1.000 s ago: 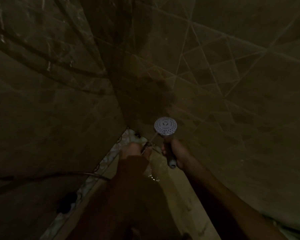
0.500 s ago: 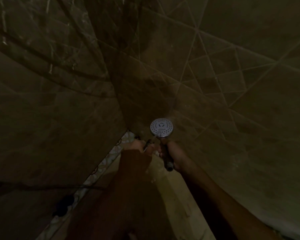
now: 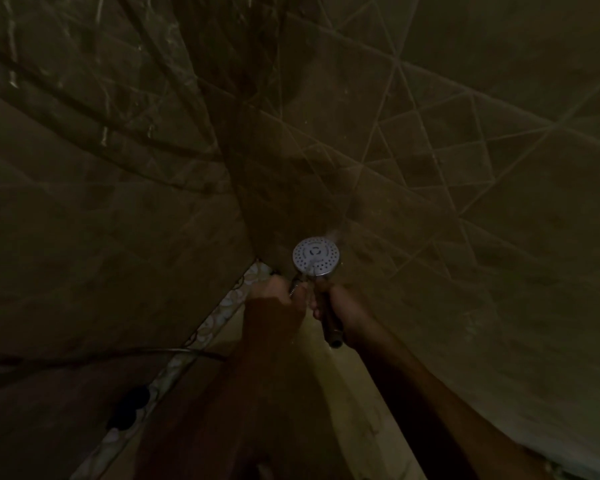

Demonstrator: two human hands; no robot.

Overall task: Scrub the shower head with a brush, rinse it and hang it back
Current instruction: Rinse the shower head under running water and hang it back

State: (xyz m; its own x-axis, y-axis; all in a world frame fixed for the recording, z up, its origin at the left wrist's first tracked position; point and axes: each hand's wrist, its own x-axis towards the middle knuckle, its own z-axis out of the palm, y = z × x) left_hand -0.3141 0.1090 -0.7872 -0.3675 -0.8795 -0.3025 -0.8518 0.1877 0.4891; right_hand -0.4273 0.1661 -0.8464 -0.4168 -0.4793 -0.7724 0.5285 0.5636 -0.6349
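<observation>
R hand (image 3: 342,308) is wrapped round the dark handle (image 3: 329,318) of the shower head (image 3: 316,256), fingers curled tight on it. The handle's lower end pokes out below the fist. L hand (image 3: 276,289) sits just beside it on the left, fingers curled, pinching a thin ribbed metal piece (image 3: 296,285) that reaches up to the head's lower-left rim. Too dark to tell if that's a brush or a hose end. The two hands nearly touch.

Shower head: held up in the corner of the stall, above both hands, round face turned twd the camera. The face is pale silver-grey w/ rings of small dark nozzle holes and a marked centre disc. A chrome rim shows along its bottom edge. There is a faint pale blur at the upper-right edge, poss. spray, can't say for sure.

Further out, both forearms run down to the bottom of the view. The left wall (image 3: 84,237) and right wall (image 3: 465,168) meet right behind the head, both brown tile; the right one has thin diagonal lines. A pebble-pattern border strip (image 3: 219,317) runs along the foot of the left wall, w/ pale floor (image 3: 340,382) showing betw. the arms. A thin hose (image 3: 136,353) crosses the left wall low down. A dark blob (image 3: 129,407) sits on the border strip, can't tell what it is.
</observation>
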